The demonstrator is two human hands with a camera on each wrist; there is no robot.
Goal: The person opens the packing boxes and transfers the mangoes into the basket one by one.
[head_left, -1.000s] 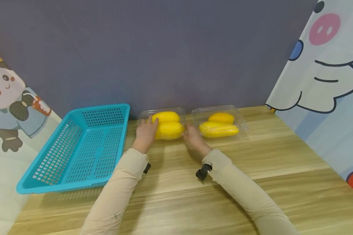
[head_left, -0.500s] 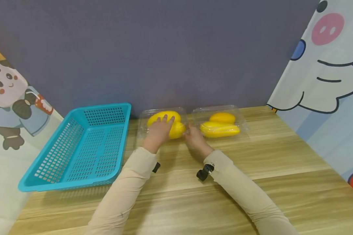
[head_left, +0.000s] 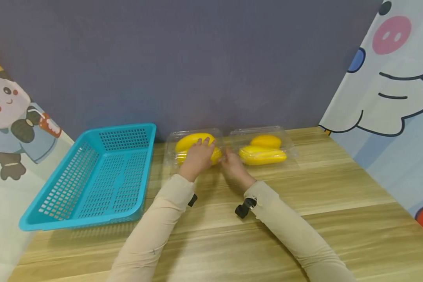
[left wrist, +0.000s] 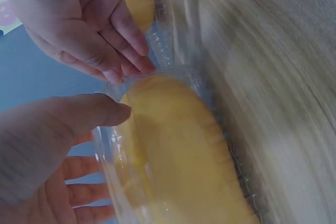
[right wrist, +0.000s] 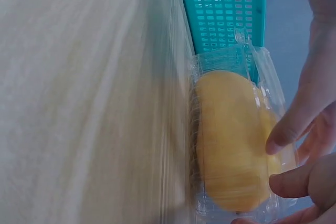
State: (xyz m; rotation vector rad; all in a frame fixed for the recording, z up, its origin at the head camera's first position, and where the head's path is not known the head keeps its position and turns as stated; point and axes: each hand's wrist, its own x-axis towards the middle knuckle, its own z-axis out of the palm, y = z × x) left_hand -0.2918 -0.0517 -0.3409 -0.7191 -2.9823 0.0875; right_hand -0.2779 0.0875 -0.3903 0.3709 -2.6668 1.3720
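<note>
At the back of the table, a clear plastic clamshell box [head_left: 172,138] holds two yellow, mango-like fruits [head_left: 187,143]. My left hand [head_left: 198,157] lies over the lid's right part, fingers spread and pointing toward the wall. In the left wrist view, its thumb [left wrist: 107,109] touches the plastic near a corner. My right hand [head_left: 234,166] pinches the right end of that same box; its thumb [right wrist: 289,182] shows close to the lid in the right wrist view. A second clear box [head_left: 240,135] with similar yellow fruits [head_left: 262,154] sits just right of my right hand.
A turquoise slotted basket [head_left: 144,196] stands on the left of the wooden table [head_left: 211,239]. Behind the boxes rises a grey wall [head_left: 197,70]. Cartoon-printed panels [head_left: 384,90] flank both sides.
My left hand has slid from the left end of the left box rightward across its lid, closer to my right hand. My right hand has stayed at the box's right end.
</note>
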